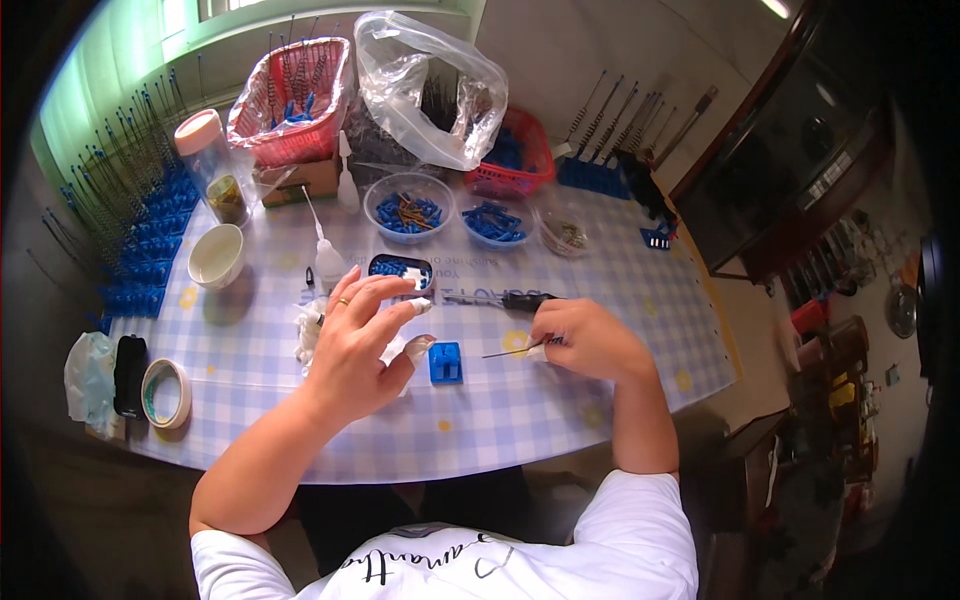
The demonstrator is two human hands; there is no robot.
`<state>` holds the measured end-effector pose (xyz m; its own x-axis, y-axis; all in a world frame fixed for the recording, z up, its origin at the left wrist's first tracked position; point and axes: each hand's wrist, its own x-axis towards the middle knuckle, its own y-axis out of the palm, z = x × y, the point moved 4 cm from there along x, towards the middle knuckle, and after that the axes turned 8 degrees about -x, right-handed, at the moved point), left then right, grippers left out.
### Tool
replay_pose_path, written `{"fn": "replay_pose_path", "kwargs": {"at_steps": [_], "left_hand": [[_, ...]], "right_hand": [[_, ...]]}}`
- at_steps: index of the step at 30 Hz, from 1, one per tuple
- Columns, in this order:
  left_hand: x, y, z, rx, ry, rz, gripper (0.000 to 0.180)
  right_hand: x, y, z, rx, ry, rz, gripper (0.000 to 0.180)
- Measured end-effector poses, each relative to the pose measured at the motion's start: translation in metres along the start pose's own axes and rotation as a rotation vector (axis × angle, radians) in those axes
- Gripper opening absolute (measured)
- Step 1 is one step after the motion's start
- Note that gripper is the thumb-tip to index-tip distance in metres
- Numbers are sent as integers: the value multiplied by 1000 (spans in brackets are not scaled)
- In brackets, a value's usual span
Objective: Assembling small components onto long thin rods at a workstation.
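My left hand (362,335) is raised over the table with its fingers spread and nothing visible between them. White wraps cover some of its fingertips. A small blue plastic block (445,363) sits on the cloth just right of my left thumb. My right hand (588,340) is closed on a thin, dark, pointed tool (508,352), whose tip points left toward the block. A black-handled tool with a slim metal shaft (525,301) lies beside the right fingers; I cannot tell if they touch it. Beyond the left fingertips is a small dark tray (400,268) of blue parts.
Bowls of blue pieces (408,208) (495,222) stand at the back, before red baskets (290,135) (520,160). Blue racks with upright springs (150,240) line the left. A cup (216,257), jar (215,170), squeeze bottle (327,255) and tape roll (166,394) stand around.
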<state>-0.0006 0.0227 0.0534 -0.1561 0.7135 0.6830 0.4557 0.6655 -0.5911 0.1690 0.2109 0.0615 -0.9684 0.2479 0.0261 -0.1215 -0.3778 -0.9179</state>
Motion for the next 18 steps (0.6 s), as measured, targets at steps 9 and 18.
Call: {"fn": "replay_pose_path", "kwargs": {"at_steps": [9, 18], "left_hand": [[-1, 3, 6, -96, -43, 94, 32], [-7, 11, 22, -597, -393, 133, 19]], "right_hand": [[6, 15, 0, -85, -27, 91, 14], [7, 19, 9, -97, -138, 68, 13]]}}
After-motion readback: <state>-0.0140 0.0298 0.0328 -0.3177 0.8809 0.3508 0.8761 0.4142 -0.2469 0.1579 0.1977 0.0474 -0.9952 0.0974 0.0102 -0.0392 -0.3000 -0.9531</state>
